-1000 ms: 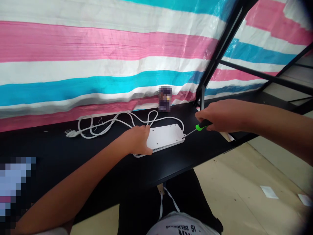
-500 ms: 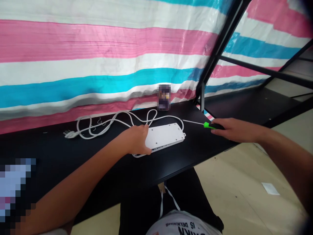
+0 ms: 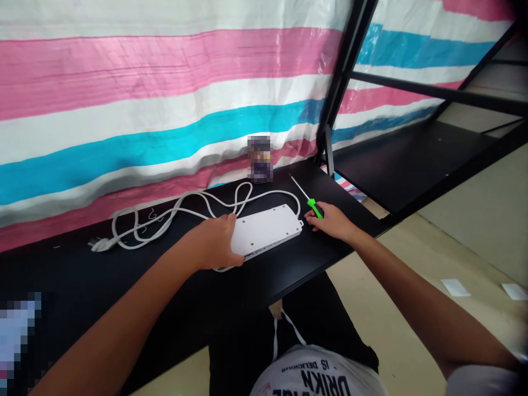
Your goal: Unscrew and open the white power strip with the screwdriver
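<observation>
A white power strip [image 3: 268, 228] lies on the black tabletop [image 3: 289, 269] with its screw-dotted face up. My left hand [image 3: 216, 242] grips its left end, thumb on the near side. Its white cord [image 3: 198, 195] loops behind it and runs left to a plug [image 3: 100, 244]. In my right hand [image 3: 330, 220], just beyond the strip's right end, is a screwdriver [image 3: 312, 204] with a green and black handle. The screwdriver's metal shaft points up and away to the left, its tip near the table's back part, apart from the strip.
At the table's back edge stands a small blurred item [image 3: 260, 159]. Another blurred object [image 3: 16, 330] lies at the left front. A striped plastic sheet [image 3: 165, 82] hangs behind, and a black metal frame [image 3: 340, 71] rises at right, with another black shelf [image 3: 396, 159] beyond.
My right hand has moved left, closer to the power strip, and the screwdriver has swung to point up and away. My left hand keeps its hold. The view has shifted slightly.
</observation>
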Motion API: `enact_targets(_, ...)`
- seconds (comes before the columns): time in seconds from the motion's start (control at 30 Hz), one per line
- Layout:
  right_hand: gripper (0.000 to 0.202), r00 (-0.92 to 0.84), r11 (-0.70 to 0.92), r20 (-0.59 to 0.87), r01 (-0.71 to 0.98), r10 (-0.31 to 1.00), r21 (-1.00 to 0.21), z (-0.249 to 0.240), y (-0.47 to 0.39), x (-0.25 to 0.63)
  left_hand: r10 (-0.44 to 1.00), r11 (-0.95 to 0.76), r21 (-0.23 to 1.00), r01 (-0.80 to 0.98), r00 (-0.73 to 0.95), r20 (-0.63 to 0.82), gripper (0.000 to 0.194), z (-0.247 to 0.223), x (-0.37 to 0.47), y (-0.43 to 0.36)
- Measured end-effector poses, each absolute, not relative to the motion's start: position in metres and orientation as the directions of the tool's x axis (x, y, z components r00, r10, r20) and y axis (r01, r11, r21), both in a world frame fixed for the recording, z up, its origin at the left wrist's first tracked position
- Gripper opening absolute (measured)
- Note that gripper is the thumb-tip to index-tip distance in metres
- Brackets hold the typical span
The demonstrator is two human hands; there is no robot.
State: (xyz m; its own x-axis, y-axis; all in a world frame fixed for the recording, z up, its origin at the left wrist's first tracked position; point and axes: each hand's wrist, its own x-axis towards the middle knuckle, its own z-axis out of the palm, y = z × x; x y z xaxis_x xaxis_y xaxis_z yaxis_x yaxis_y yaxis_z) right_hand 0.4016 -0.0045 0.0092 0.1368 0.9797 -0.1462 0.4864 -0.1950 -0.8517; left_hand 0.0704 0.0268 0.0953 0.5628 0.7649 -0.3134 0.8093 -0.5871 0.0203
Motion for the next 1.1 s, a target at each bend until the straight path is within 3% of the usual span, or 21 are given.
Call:
enact_targets(0.17, 0.011, 0.299, -0.217, -0.092, 0.418, 0.950, -0.882, 0.014, -0.004, 0.427, 0.757, -0.598, 0.019, 0.801, 0.572, -0.315, 0.059, 0.093, 0.071, 0.029)
enact_targets(0.27, 0.016, 0.402, -0.237, 0.006, 0.550, 0.915, -0.801, 0.017, 0.001, 0.445, 0.755, -0.601, 0.012, 0.799, 0.573, -0.318, 0.059, 0.093, 0.071, 0.030)
enact_targets(0.47, 0.030, 0.221, -0.176, -0.009, 0.754, 0.975, -0.632, 0.015, 0.000, 0.435, 0.761, -0.588, 0.023, 0.808, 0.563, -0.321, 0.061, 0.094, 0.071, 0.029)
enact_targets(0.77, 0.032, 0.194, -0.167, 0.043, 0.921, 0.980, -0.351, 0.011, -0.003, 0.419, 0.771, -0.570, 0.048, 0.821, 0.554, -0.314, 0.066, 0.095, 0.068, 0.027)
enact_targets(1.1, 0.028, 0.198, -0.169, 0.063, 0.935, 0.978, -0.311, 0.009, -0.007, 0.410, 0.769, -0.578, 0.036, 0.815, 0.559, -0.311, 0.064, 0.098, 0.070, 0.026)
